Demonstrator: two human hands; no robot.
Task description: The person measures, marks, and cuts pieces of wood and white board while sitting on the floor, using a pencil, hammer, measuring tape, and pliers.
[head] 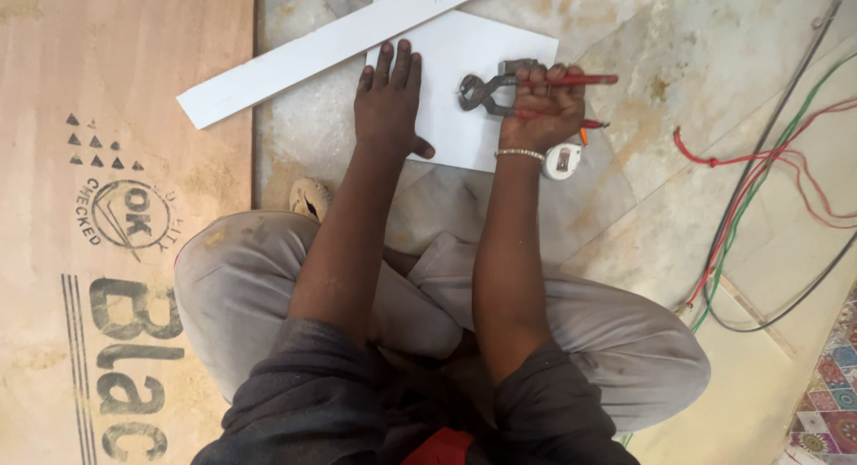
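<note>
left hand [389,103] flat on white sheet [464,54]; right hand [543,108] grips pincers [486,92] there.

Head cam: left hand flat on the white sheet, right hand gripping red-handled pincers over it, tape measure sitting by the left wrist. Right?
Not quite. In the head view the tape measure sits by the right wrist, not the left. The rest holds: the left hand lies flat on the white sheet, and the right hand grips the red-handled pincers over it.
</note>
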